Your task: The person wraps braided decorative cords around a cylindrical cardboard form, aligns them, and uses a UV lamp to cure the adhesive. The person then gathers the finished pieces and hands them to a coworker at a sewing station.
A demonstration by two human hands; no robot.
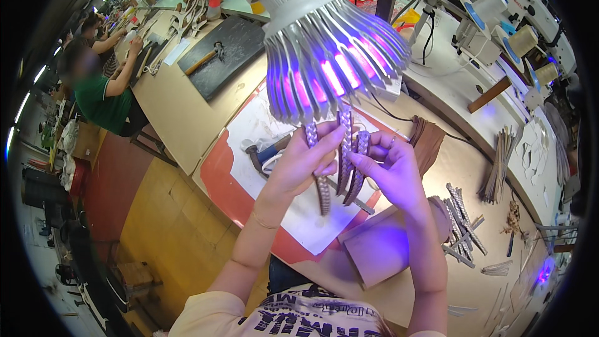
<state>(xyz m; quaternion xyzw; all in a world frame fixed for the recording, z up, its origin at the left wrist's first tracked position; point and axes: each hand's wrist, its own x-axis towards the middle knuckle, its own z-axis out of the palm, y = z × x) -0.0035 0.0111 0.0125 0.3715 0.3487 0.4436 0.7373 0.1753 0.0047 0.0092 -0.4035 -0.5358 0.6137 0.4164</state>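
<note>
Just under a large finned lamp (337,56) with a violet glow, both my hands hold narrow braided straps, silvery on one side with brown edges. My left hand (296,163) is closed, and one braided strap (323,198) runs down past its fingers. A second braided strap (345,146) stands upright between the hands; which fingers grip it is partly hidden. My right hand (397,171) pinches a third, curved braided strap (361,145) between thumb and fingers. Below lies a white sheet (306,231) on a red board (224,196).
A hammer (254,157) lies left of my left hand. Right of my right forearm are a brown folded piece (380,246) and several braided straps (460,218). Thread spools (521,40) stand at the right. A person in green (100,103) works at the far left.
</note>
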